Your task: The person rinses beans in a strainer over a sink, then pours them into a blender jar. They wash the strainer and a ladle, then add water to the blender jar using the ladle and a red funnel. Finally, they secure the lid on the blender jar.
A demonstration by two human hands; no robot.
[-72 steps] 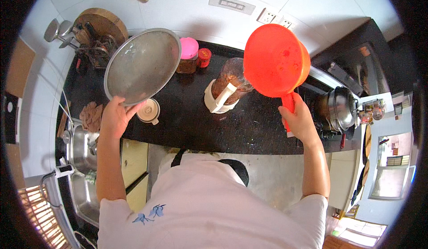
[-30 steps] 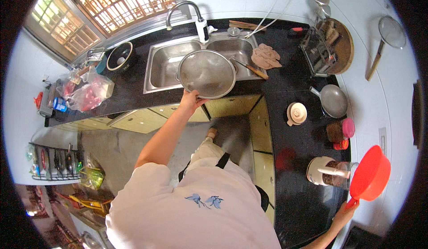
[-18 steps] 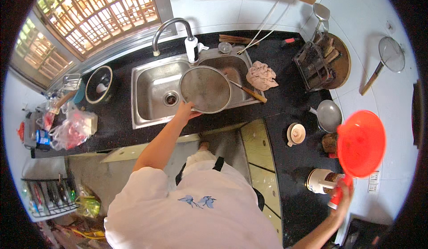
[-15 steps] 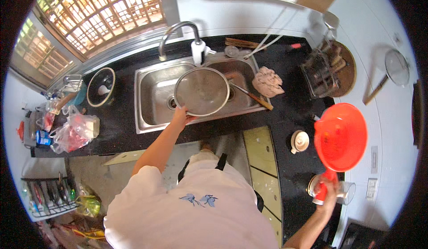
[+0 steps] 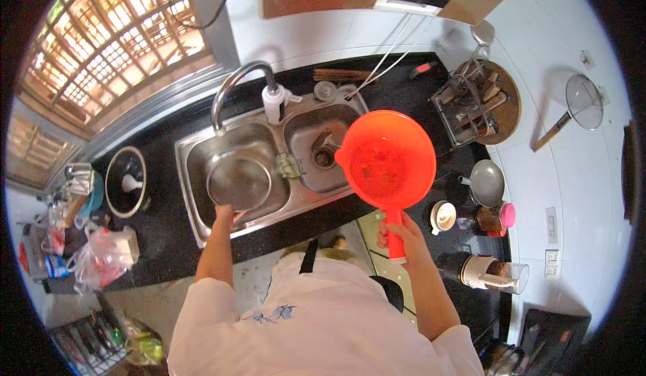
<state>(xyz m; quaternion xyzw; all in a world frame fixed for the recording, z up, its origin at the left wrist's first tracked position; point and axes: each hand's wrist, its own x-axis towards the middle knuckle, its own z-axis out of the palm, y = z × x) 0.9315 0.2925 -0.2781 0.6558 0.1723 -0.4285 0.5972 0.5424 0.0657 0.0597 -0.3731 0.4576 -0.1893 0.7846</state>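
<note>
In my left hand [image 5: 227,214], the fingers close on the near rim of a round, shallow metal basin [image 5: 240,179]. It is lowered into the left bowl of the steel double sink [image 5: 195,224]. My right hand [image 5: 404,233] is wrapped round the handle of a red plastic water dipper [image 5: 387,191], which hangs over the counter at the right side of the sink. Dark patches show in its bottom, but I cannot tell what they are. A greenish, crumpled thing [image 5: 289,165] sits on the sink's divider.
Behind the sink rises the faucet [image 5: 272,100]. To its left are a dark bowl [image 5: 126,182] and plastic bags [image 5: 101,258]. Rightward stand a utensil rack [image 5: 464,114], a small grey pan [image 5: 486,182], a cream cup [image 5: 443,216] and a pink-lidded jar [image 5: 506,216].
My right hand has brought the red dipper leftward from the right-hand counter toward the sink. The metal basin has moved left and down into the left sink bowl. The view has turned.
</note>
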